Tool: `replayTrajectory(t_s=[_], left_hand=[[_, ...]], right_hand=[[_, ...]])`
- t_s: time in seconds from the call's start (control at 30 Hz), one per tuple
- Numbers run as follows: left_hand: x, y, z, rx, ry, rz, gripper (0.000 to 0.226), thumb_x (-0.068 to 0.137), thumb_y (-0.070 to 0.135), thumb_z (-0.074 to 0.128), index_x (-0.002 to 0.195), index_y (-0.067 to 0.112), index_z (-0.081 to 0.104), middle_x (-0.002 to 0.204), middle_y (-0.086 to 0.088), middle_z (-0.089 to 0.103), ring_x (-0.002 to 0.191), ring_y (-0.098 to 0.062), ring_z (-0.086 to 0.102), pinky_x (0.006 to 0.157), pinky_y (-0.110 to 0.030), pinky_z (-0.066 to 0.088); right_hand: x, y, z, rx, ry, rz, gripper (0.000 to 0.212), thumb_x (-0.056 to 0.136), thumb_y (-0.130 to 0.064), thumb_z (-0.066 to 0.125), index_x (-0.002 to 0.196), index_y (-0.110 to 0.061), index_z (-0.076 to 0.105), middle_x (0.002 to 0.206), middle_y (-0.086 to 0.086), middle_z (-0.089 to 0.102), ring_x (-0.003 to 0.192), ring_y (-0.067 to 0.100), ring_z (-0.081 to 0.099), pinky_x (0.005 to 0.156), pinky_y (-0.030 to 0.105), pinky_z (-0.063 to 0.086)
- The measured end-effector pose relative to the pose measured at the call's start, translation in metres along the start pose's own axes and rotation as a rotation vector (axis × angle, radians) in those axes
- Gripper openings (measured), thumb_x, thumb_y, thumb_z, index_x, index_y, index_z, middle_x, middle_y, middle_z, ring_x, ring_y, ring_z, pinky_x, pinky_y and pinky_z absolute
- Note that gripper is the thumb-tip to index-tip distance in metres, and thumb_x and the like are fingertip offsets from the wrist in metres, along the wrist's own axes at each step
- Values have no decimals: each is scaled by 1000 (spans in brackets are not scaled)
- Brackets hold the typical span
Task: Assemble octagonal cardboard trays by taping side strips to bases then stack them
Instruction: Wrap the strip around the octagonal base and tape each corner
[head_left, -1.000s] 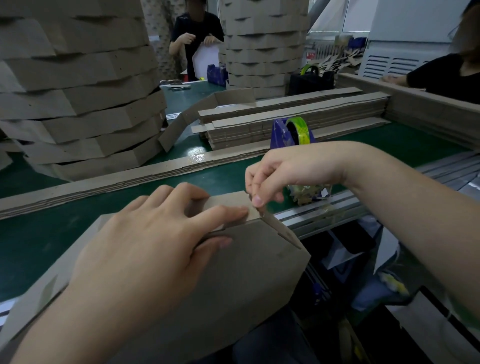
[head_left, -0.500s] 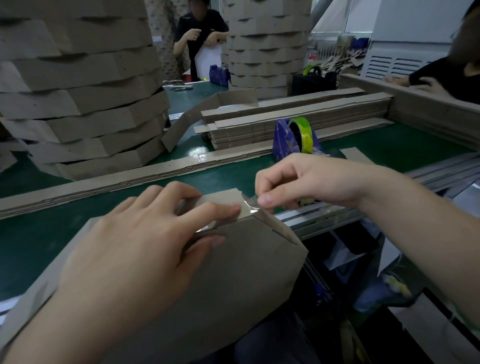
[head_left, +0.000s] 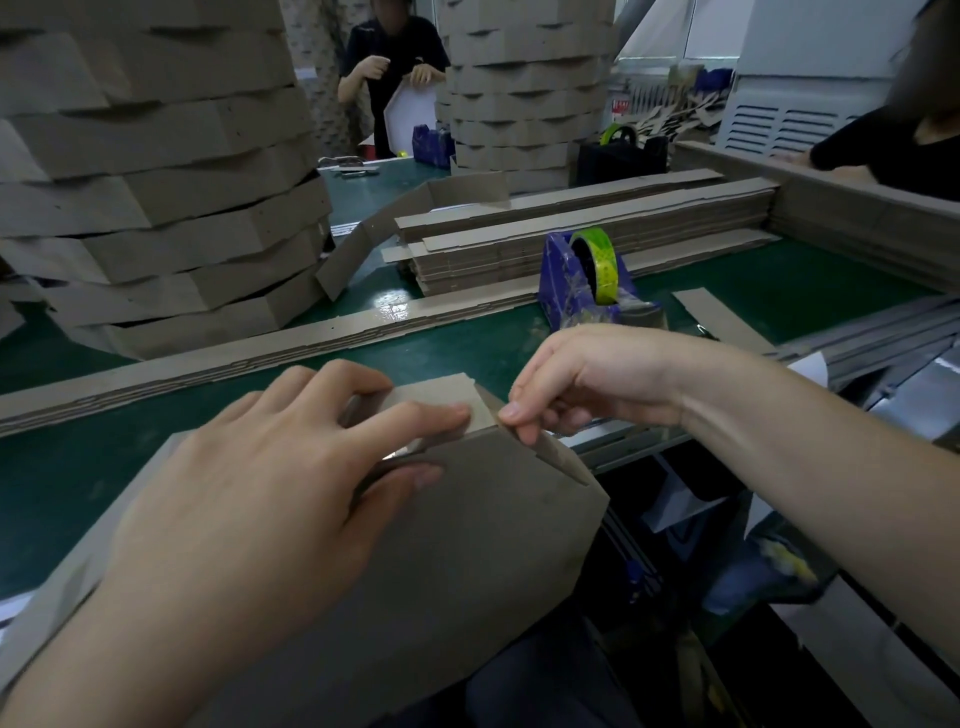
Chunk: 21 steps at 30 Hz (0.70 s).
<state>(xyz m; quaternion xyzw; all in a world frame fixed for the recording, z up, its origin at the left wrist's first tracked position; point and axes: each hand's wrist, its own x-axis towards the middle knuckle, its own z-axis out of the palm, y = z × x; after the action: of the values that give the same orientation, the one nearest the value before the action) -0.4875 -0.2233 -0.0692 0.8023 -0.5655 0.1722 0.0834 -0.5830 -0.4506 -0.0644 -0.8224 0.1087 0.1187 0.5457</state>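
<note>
Left hand (head_left: 249, 493) fingers pinch side strip (head_left: 436, 397) against tray base (head_left: 467, 545) — right hand (head_left: 587, 379) fingers pinch strip corner.

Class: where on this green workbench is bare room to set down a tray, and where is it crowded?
Free: green band between the long strip pile and the held tray, widest at left; the patch right of the tape dispenser, before the cardboard wall. Crowded: stacked trays rear left, strip stacks centre.
</note>
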Motion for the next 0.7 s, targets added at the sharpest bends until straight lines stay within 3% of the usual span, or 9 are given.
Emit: replayTrajectory(t_s=[0.2, 0.3, 0.37, 0.5, 0.57, 0.63, 0.7], left_hand=[[2, 6, 3, 24, 33, 49, 36, 89, 54, 36, 118, 50, 57, 106, 8, 60, 90, -24, 63, 59, -38, 53], [2, 3, 2, 4, 38, 38, 36, 89, 55, 36, 119, 51, 55, 107, 9, 60, 91, -24, 63, 60, -38, 53], [0, 1, 0, -12, 46, 31, 35, 89, 57, 36, 120, 53, 53, 108, 11, 59, 91, -23, 63, 57, -37, 52], [-1, 2, 0, -11, 55, 42, 35, 89, 57, 36, 120, 53, 52, 107, 12, 59, 90, -23, 63, 55, -37, 51], [1, 4, 0, -4, 52, 54, 35, 88, 56, 37, 119, 52, 54, 107, 11, 59, 90, -24, 63, 56, -38, 52], [2, 5, 0, -7, 51, 64, 35, 88, 55, 37, 117, 51, 56, 107, 10, 60, 89, -24, 63, 55, -37, 51], [1, 4, 0, -13, 52, 66, 35, 87, 56, 38, 116, 51, 56, 106, 11, 60, 88, -23, 64, 53, -36, 50]], right_hand=[[-1, 5, -7, -46, -53, 116, 26, 60, -39, 71, 48, -16, 67, 46, -7, 45, 45, 7, 32, 48, 19, 23], [-4, 11, -16, -282, 37, 217, 38, 68, -48, 75, 46, -20, 62, 48, -5, 43, 49, 11, 35, 55, 24, 29], [-7, 17, -20, -420, 139, 169, 33, 75, -49, 74, 57, -23, 66, 56, -3, 48, 55, 15, 39, 60, 28, 34], [-3, 20, -9, -111, 214, -186, 34, 77, -58, 66, 102, -34, 67, 90, -17, 69, 85, 3, 63, 74, 23, 51], [5, 20, 0, -24, 135, -252, 34, 80, -45, 62, 112, -33, 64, 104, -16, 68, 101, 5, 62, 90, 28, 49], [11, 21, 8, 188, 19, -272, 32, 80, -26, 62, 112, -20, 63, 98, -6, 68, 95, 11, 63, 89, 28, 48], [14, 22, 14, 392, -90, -287, 25, 77, -9, 61, 102, -8, 61, 90, 2, 64, 82, 13, 62, 79, 22, 50]])
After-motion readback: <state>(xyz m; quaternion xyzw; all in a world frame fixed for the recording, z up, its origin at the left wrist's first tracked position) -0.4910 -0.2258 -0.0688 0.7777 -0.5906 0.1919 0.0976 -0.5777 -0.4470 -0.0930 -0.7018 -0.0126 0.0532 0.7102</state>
